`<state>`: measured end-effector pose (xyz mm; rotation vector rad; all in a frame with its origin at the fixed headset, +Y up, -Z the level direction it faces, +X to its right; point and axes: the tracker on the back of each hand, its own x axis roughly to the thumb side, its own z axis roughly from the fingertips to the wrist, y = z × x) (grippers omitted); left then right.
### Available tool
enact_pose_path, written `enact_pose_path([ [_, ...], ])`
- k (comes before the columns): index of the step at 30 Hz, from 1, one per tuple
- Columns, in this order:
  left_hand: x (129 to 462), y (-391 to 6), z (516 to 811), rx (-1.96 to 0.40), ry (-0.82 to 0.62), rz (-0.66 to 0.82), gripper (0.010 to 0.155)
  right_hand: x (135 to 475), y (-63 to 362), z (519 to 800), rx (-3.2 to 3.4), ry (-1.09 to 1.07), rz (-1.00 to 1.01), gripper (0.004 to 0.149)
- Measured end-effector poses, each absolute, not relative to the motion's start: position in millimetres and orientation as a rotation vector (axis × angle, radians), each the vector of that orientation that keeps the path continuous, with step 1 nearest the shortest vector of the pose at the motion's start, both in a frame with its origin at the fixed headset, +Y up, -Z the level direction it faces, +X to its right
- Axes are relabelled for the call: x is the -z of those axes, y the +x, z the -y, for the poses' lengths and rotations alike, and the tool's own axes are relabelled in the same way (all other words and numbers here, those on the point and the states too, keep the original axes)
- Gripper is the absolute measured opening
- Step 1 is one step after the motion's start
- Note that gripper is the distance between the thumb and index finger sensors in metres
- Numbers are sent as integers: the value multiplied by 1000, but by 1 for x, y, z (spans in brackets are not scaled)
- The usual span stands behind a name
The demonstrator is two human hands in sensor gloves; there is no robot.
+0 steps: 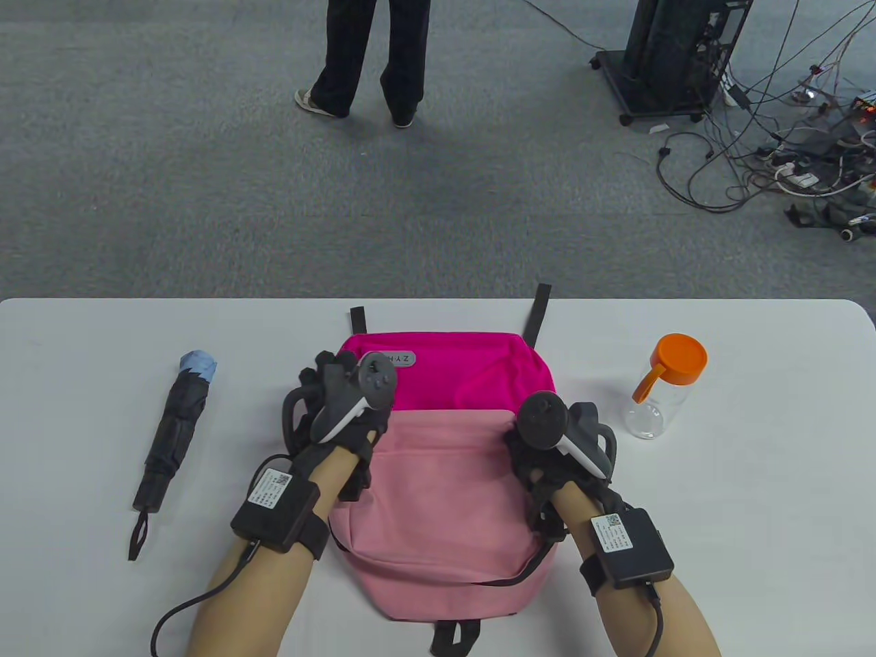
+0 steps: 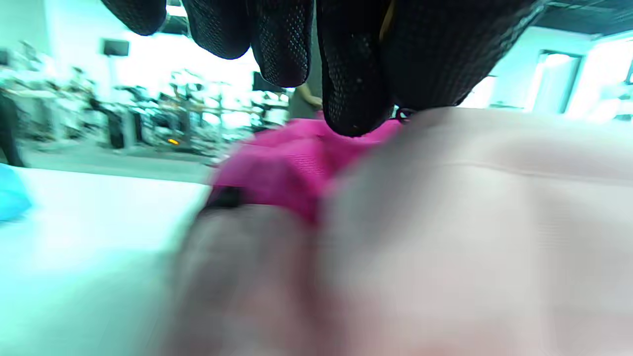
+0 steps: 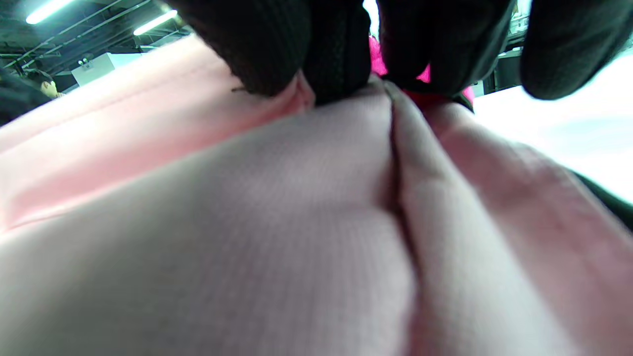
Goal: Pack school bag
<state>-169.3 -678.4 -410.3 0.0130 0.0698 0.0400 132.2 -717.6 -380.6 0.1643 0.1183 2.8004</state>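
Grey carpet (image 1: pixel 205 171) is seen beyond a white counter (image 1: pixel 753 479), with a standing person's legs (image 1: pixel 369 61) at the far edge and a tangle of cables (image 1: pixel 787 150) at the far right. On the counter a pink school bag (image 1: pixel 445 520) is laid flat at the centre, its magenta part (image 1: pixel 479 369) turned to the far side. The left hand (image 1: pixel 342 417) is placed on the bag's left edge, where the pale pink meets the magenta; in the left wrist view its fingers (image 2: pixel 351 89) are curled down onto the fabric. The right hand (image 1: pixel 554 445) is set on the bag's right edge, and in the right wrist view its fingers (image 3: pixel 341 49) are seen pinching a fold of the pale pink cloth. A folded black umbrella (image 1: pixel 171 438) is laid well to the left of the bag, and a clear bottle (image 1: pixel 660 390) with an orange lid is stood to its right, apart from it
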Motion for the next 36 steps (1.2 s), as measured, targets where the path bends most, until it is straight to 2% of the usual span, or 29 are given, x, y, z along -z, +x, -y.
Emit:
enact_pose_path([
  [3, 402, -185, 682, -167, -17, -79, 39, 381, 130, 716, -2802, 167, -128, 47],
  [5, 396, -187, 684, -185, 31, -69, 42, 379, 130, 715, -2842, 147, -69, 47],
  [6, 392, -188, 685, -176, 66, -51, 49, 376, 132, 713, -2845, 164, -32, 48],
  [8, 383, -191, 682, -155, 88, 2, 66, 368, 137, 707, -2840, 269, -57, 70],
  [10, 372, -193, 680, -194, 62, 136, 68, 357, 142, 702, -2778, 440, -92, 80],
  [12, 356, -194, 677, -208, 34, 254, 73, 340, 149, 698, -2702, 631, -107, 84],
  [15, 325, -189, 673, -148, -52, 531, 82, 314, 157, 700, -2668, 827, -265, 94],
  [17, 307, -186, 671, -45, -67, 580, 88, 300, 158, 706, -2619, 1001, -386, 104],
  [19, 291, -182, 678, -19, -123, 693, 93, 287, 157, 714, -2658, 1071, -611, 115],
  [22, 279, -174, 696, -30, -244, 780, 102, 280, 154, 727, -2656, 1120, -642, 121],
  [27, 277, -160, 740, 24, -470, 820, 110, 279, 145, 757, -2665, 1134, -750, 124],
  [31, 272, -152, 750, 132, -357, 780, 103, 281, 146, 780, -2740, 1144, -684, 116],
  [33, 270, -151, 751, 148, -323, 767, 98, 279, 145, 778, -2773, 1111, -612, 108],
  [36, 266, -148, 751, 189, -215, 728, 91, 277, 141, 774, -2845, 1119, -596, 105],
])
